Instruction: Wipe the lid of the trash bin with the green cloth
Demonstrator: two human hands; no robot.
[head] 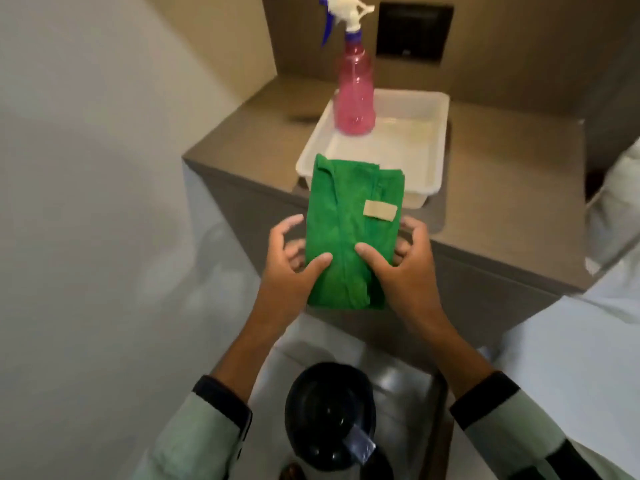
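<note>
Far left: pale wall, nothing else. Left hand [289, 261] at the near left edge of the green cloth [349, 233], thumb pressed on top of the fabric, fingers curled under and beside it, so gripping the cloth. Cloth folded into a long rectangle, held up in the air in front of the chest, beige label [380, 210] on its upper right part. Far end of the cloth overlapping the near rim of the white tray [420, 188] in this view; touching or not, cannot tell. Pink spray bottle [355, 91] upright in the far left corner of the tray, white and purple trigger head on top. Tray sitting on a grey-brown counter [502, 209]. Right hand [398, 261] mirroring the left: thumb on top of the cloth near its middle fold, fingers curled around the right edge, also gripping. Trash bin lid [330, 410] dark, round, glossy, low in view between the two forearms, well below the cloth and apart from it. Small clear plastic tag [360, 445] on the lid's near right side. Light green sleeves with dark cuffs at both wrists.
</note>
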